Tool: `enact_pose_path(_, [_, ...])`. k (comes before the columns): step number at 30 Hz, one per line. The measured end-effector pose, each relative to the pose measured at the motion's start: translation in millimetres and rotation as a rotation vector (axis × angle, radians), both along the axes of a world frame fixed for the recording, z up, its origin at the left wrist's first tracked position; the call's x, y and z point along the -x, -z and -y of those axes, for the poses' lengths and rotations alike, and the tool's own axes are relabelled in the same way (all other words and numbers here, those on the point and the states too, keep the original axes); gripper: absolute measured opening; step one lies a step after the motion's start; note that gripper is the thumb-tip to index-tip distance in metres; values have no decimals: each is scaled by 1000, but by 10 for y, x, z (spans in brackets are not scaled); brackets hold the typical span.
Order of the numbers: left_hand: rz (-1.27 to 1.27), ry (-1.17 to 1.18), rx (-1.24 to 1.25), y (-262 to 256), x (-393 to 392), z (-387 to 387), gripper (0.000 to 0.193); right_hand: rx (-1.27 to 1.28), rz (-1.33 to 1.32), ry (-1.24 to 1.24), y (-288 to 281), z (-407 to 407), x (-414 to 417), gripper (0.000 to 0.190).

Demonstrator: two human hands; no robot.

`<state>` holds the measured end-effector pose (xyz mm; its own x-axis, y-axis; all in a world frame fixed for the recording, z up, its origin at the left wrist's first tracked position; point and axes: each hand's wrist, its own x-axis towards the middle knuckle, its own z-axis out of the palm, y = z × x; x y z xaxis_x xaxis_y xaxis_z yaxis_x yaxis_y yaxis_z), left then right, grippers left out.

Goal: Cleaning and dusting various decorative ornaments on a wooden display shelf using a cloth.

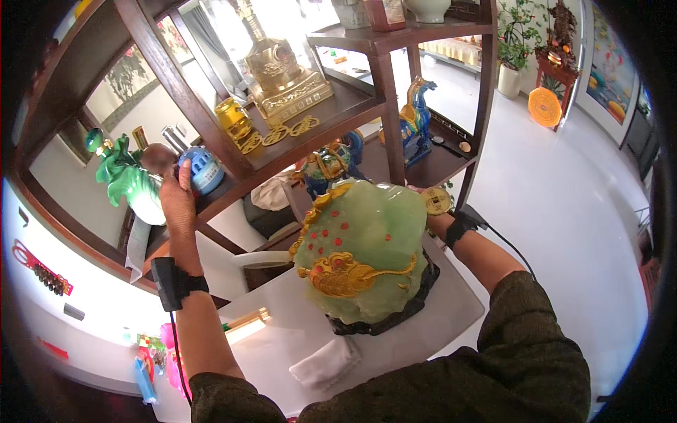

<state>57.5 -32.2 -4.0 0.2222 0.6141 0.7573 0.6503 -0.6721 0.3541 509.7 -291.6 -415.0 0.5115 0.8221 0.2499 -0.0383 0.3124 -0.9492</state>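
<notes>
My left hand (178, 198) reaches into the left bay of a dark wooden display shelf (317, 135). Its thumb lies against a blue plastic container (202, 170) with a slotted top and a label. A blurred brown round object (157, 158) is at the fingers, and whether they grip anything is unclear. Left of the hand stands a green and white cabbage ornament (127, 182). My right hand (435, 224) is mostly hidden behind a carved green stone (365, 211) with gold and red decoration. A gold coin-shaped disc (437, 201) covers part of that hand; its grip cannot be seen.
The stone's black base (381, 323) rests on a pale tabletop (455, 296), beside a folded white cloth (325, 364). On the shelf are a gold bottle ornament (272, 66), a yellow jar (232, 119) and a blue glazed horse figurine (415, 127). Cables run from both wrist straps.
</notes>
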Motion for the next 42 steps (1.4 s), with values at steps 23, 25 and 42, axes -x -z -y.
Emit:
enact_pose_path(23, [-36, 33, 37, 54, 33, -36, 40, -68, 438, 189, -858, -790, 474, 25])
enact_pose_path(25, [-3, 66, 70, 46, -11, -13, 47, -122, 497, 170, -860, -757, 485, 19])
enact_pose_path(42, [3, 41, 60, 45, 71, -58, 47, 325, 1488, 502, -976, -213, -109, 28])
